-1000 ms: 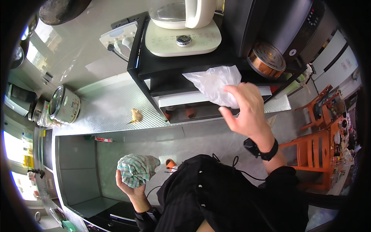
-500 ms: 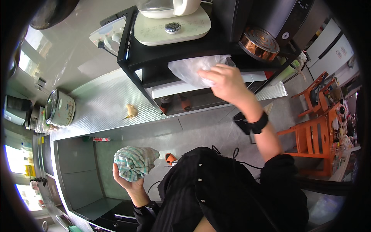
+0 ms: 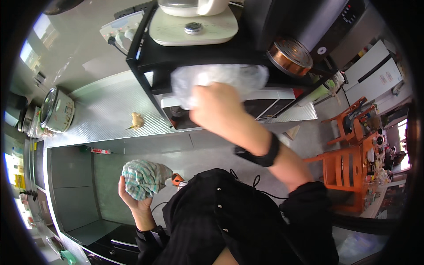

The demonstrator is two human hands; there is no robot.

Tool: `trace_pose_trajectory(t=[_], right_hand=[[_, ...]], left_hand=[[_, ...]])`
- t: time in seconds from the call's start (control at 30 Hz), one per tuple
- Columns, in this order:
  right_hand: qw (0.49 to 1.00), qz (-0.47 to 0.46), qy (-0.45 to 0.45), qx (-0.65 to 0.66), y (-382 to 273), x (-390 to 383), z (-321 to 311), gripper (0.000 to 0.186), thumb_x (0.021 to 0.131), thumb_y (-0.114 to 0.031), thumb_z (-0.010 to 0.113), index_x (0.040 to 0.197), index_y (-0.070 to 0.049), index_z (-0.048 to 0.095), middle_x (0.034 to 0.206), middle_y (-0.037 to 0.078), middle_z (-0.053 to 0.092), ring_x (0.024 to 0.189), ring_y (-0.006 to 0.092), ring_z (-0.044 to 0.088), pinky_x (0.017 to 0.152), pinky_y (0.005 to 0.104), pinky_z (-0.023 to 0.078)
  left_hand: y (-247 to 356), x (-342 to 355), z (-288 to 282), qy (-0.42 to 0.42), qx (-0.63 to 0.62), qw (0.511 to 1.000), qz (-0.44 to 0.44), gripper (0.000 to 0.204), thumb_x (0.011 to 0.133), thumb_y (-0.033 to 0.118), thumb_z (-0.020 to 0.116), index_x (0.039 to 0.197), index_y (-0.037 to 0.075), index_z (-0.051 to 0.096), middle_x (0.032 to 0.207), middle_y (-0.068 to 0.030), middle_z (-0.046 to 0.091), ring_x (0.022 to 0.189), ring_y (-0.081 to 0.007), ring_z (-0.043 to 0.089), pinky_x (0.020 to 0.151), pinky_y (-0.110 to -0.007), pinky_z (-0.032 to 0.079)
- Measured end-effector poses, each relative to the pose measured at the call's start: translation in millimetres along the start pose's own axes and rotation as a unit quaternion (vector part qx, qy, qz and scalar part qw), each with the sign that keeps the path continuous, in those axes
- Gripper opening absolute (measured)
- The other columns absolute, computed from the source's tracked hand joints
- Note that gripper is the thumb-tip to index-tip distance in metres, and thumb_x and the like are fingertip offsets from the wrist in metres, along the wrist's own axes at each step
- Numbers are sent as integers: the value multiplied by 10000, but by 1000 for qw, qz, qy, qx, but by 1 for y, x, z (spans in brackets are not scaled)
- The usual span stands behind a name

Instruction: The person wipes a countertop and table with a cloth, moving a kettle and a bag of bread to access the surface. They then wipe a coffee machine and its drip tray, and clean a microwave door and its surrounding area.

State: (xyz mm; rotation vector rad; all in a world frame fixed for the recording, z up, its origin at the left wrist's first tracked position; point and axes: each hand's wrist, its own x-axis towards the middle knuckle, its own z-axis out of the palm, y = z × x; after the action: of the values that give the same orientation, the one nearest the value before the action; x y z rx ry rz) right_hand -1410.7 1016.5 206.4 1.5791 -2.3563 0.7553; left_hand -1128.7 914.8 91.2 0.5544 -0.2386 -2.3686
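Observation:
At the lower left, my left hand [image 3: 136, 206] grips a bunched green-and-white checked cloth [image 3: 143, 179], held up in the air. Farther off and to the right, my right hand [image 3: 216, 106] is closed on a translucent plastic bag [image 3: 251, 78], its fingers partly hidden and blurred. The bag spreads out in front of the open shelf of a black rack [image 3: 152, 62]. Below the bag is the white-framed front of an appliance [image 3: 282, 94] that looks like a microwave, partly covered by my right arm.
A white appliance base with a knob [image 3: 194, 28] stands on the rack, with a copper-coloured round container [image 3: 291, 55] at its right. A piece of ginger [image 3: 136, 120] lies on the silvery counter [image 3: 106, 106], near a lidded pot [image 3: 59, 110]. Orange chairs [image 3: 342, 168] stand at right.
My right hand has swept left along the rack with the bag, which now spreads wider. The cloth stays in my left hand. The whole view has shifted slightly.

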Motion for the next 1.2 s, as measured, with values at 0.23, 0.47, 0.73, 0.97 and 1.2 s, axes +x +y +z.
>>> trace_pose_trajectory(t=[0.23,0.47,0.73,0.97,1.2], right_hand=[[982,5,-113,151,3,-26,-23,182,701,-92,521,579,43,520,611,245,549,579,386,580,533,463,436],[954,169,-121,218,40,-130,-64,184,640,-15,507,786,29,610,653,152,608,554,191,567,543,271,432],[641,305,19,704,30,-154,21,300,800,-38,492,1084,-2,581,1006,71,633,851,181,592,747,290,472],[424,261,-112,860,-20,-132,91,420,902,-190,522,1281,-23,452,1232,135,539,1103,266,545,946,395,454],[590,206,-84,777,-116,-66,136,437,912,-193,512,1312,-42,423,1252,136,522,1132,264,524,962,397,436]], left_hand=[[-6,4,13,-67,-4,998,-15,499,905,350,414,1250,-4,485,1245,-201,528,1131,-376,521,948,-555,418],[4,-3,0,-23,-51,998,12,480,903,354,427,1217,0,506,1208,-195,552,1091,-377,546,933,-560,425],[30,-18,-21,-74,-20,994,77,504,910,376,422,1254,15,502,1253,-185,540,1152,-376,515,976,-556,390],[53,-51,-84,-73,-116,980,147,531,908,387,414,1271,4,480,1274,-204,517,1145,-399,519,954,-594,395],[128,-70,-122,-59,-133,970,194,525,919,377,399,1273,-5,471,1274,-209,513,1177,-401,490,993,-595,356]])
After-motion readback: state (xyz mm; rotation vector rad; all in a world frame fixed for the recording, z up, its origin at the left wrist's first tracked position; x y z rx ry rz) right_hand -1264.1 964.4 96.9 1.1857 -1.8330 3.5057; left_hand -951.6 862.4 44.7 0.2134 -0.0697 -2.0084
